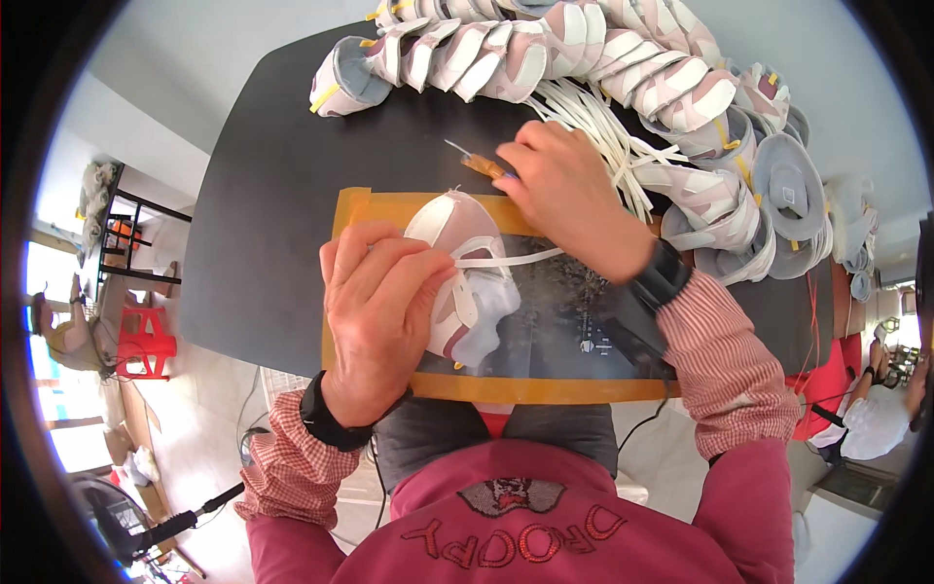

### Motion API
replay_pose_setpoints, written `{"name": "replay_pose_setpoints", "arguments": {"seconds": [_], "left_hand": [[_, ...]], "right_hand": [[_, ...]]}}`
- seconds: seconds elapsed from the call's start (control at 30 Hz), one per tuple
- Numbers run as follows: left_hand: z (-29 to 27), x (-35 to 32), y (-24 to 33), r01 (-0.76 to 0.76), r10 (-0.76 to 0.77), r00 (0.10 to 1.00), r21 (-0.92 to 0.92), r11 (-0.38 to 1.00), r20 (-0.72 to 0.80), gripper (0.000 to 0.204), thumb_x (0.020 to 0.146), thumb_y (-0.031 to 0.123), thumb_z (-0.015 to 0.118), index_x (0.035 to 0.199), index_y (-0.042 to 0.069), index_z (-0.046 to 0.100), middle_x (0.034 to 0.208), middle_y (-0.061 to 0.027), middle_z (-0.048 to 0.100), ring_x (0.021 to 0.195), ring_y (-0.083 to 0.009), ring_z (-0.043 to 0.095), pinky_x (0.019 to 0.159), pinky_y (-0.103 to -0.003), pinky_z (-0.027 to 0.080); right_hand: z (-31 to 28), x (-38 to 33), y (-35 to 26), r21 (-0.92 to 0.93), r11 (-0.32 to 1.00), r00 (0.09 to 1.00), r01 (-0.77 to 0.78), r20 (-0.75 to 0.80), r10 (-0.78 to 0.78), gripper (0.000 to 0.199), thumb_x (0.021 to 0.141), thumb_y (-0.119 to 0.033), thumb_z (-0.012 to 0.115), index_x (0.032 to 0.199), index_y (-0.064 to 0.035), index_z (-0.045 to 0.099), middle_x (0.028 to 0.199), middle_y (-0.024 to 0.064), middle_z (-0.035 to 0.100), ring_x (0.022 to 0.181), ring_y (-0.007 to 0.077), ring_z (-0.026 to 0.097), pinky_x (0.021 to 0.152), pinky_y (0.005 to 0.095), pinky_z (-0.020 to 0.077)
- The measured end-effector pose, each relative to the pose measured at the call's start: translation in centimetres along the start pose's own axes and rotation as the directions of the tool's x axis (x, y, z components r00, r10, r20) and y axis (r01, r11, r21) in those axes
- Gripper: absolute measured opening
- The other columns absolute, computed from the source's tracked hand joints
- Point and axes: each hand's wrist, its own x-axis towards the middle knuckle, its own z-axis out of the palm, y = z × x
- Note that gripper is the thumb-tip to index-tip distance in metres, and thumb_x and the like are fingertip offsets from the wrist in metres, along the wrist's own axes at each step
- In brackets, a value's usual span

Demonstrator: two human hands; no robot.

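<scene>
A white and pale pink shoe upper (453,222) lies on the taped mat in front of me. My left hand (381,292) is closed at its left side, thumb and fingers pinching it where a flat white lace (516,260) comes out. The lace stretches right, passing under my right wrist. Farther off, my right hand (574,190) has its fingers bent round the end of an awl-like tool (482,165) with a brown handle. The tool's thin metal tip points far left, away from the shoe upper. Part of the handle is hidden by my fingers.
Rows of nested shoe uppers (516,63) curve along the table's far and right sides. A bundle of white laces (593,131) lies beside them. Orange-brown tape (545,389) borders the mat on the black table (263,234). A red stool (146,341) stands on the floor at left.
</scene>
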Motion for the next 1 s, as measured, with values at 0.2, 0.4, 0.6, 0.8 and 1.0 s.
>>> {"name": "replay_pose_setpoints", "arguments": {"seconds": [0.2, 0.4, 0.6, 0.8, 1.0], "left_hand": [[-0.8, -0.4, 0.3, 0.239, -0.237, 0.971, -0.065, 0.969, 0.029, 0.014, 0.07, -0.003, 0.072, 0.083, 0.003, 0.068, 0.078, -0.0069, 0.063, 0.083, -0.0233, 0.058, 0.077, -0.033, 0.043], [-1.2, -1.6, 0.1, 0.493, -0.494, 0.868, -0.194, 0.848, 0.046, 0.012, 0.077, -0.004, 0.069, 0.087, 0.002, 0.069, 0.086, -0.0061, 0.062, 0.084, -0.0163, 0.057, 0.079, -0.027, 0.045], [-0.9, -2.0, 0.5, 0.514, -0.522, 0.852, -0.27, 0.814, 0.044, 0.013, 0.078, -0.002, 0.069, 0.09, 0.002, 0.069, 0.088, -0.005, 0.063, 0.085, -0.0145, 0.057, 0.08, -0.027, 0.045], [-0.5, -2.0, 1.1, 0.514, -0.549, 0.833, -0.446, 0.732, 0.059, 0.014, 0.075, 0.002, 0.073, 0.088, 0.005, 0.069, 0.084, -0.0041, 0.058, 0.083, -0.0168, 0.055, 0.076, -0.029, 0.043], [-0.5, -2.2, 1.4, 0.48, -0.504, 0.863, -0.352, 0.804, 0.025, 0.028, 0.073, 0.005, 0.076, 0.098, 0.004, 0.063, 0.091, -0.0049, 0.058, 0.084, -0.0161, 0.056, 0.075, -0.028, 0.044]], "right_hand": [[2.9, 0.9, 0.7, 0.198, 0.972, 0.99, -0.128, 0.077, 0.115, 0.01, 0.082, -0.012, 0.063, 0.082, -0.0027, 0.062, 0.081, 0.0106, 0.057, 0.079, 0.0278, 0.059, 0.066, 0.039, 0.0448], [-4.4, -0.5, -2.7, 0.738, 0.458, 0.865, -0.496, 0.374, 0.334, 0.008, 0.088, -0.007, 0.055, 0.092, -0.0012, 0.057, 0.074, 0.0006, 0.05, 0.065, 0.0075, 0.046, 0.059, 0.0237, 0.0381], [-7.6, -1.6, -6.0, 0.745, 0.421, 0.851, -0.517, 0.501, 0.158, 0.017, 0.083, -0.012, 0.063, 0.091, 0.0021, 0.058, 0.066, 0.009, 0.056, 0.054, 0.0127, 0.048, 0.052, 0.0307, 0.0389], [-4.9, -1.3, -7.3, 0.744, 0.454, 0.871, -0.49, 0.441, 0.217, 0.016, 0.081, -0.012, 0.066, 0.083, 0.0015, 0.058, 0.063, 0.0093, 0.053, 0.052, 0.0136, 0.047, 0.052, 0.0313, 0.0394], [-4.6, -1.4, -6.4, 0.759, 0.408, 0.861, -0.508, 0.466, 0.205, 0.011, 0.081, -0.008, 0.07, 0.08, -0.0002, 0.063, 0.063, -0.0044, 0.047, 0.058, 0.0033, 0.039, 0.051, 0.0215, 0.0315]]}}
